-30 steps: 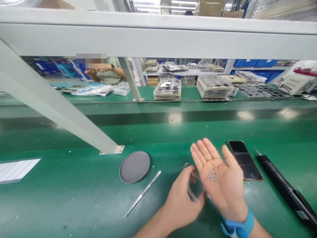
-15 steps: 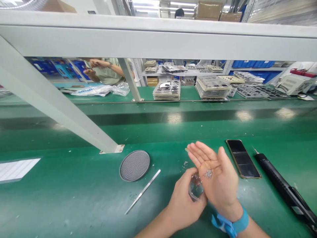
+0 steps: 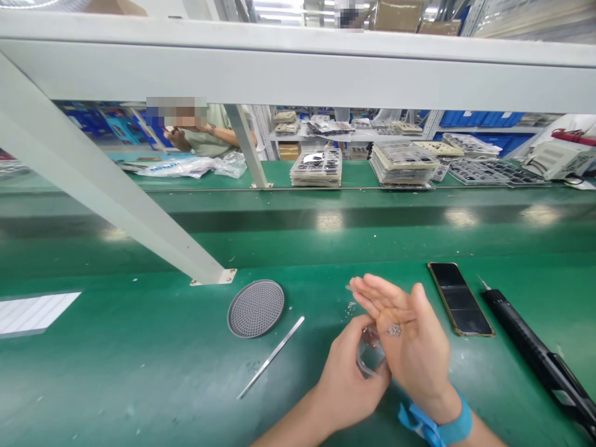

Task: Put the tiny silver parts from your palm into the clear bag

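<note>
My right hand (image 3: 412,344) is palm up and tilted toward the left, with a small heap of tiny silver screws (image 3: 393,329) resting in the palm. A blue strap circles that wrist. My left hand (image 3: 347,372) grips a small clear plastic bag (image 3: 369,355) right under the edge of the right palm. A few loose screws (image 3: 350,307) lie on the green mat just beyond the hands.
A round grey perforated pad (image 3: 256,308) and metal tweezers (image 3: 270,357) lie to the left. A dark phone (image 3: 460,298) and a black electric screwdriver (image 3: 535,354) lie to the right. A slanted white frame leg (image 3: 107,189) stands at left. Stacked trays (image 3: 403,163) and another person sit across the belt.
My right palm has tipped from flat to tilted toward the bag, fingers curling slightly, and the screws have slid toward the palm's lower edge. The left hand has kept the bag in place.
</note>
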### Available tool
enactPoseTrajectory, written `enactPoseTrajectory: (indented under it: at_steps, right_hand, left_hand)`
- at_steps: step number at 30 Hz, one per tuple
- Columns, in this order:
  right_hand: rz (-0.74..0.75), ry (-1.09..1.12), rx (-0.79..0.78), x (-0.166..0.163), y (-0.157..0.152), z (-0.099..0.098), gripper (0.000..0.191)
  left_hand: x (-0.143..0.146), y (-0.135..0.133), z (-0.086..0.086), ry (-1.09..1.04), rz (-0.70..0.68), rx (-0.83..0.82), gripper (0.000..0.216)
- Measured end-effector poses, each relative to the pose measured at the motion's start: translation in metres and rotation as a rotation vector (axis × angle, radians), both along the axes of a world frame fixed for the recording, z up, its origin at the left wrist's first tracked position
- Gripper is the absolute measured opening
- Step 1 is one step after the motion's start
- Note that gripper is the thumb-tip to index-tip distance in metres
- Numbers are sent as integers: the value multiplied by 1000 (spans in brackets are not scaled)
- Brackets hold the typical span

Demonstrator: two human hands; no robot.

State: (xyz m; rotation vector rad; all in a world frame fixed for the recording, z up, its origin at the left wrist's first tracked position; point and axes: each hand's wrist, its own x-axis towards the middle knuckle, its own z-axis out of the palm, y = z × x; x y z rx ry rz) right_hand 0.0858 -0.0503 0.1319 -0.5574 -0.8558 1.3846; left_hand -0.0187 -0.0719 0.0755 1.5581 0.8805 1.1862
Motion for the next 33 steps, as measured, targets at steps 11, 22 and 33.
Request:
enactPoseTrajectory:
  at_steps: [11, 22, 33]
  right_hand:
    - [83, -155, 129, 6, -6, -12, 61]
    - [234, -358, 209, 17, -12, -6, 72]
    - [359, -295, 320, 18, -13, 8, 67]
  left_hand:
    - [-2, 1, 0, -19, -22, -24, 31]
    - [-2, -1, 1, -9, -32, -46, 30]
    - [-3, -1, -1, -65, -43, -16, 35]
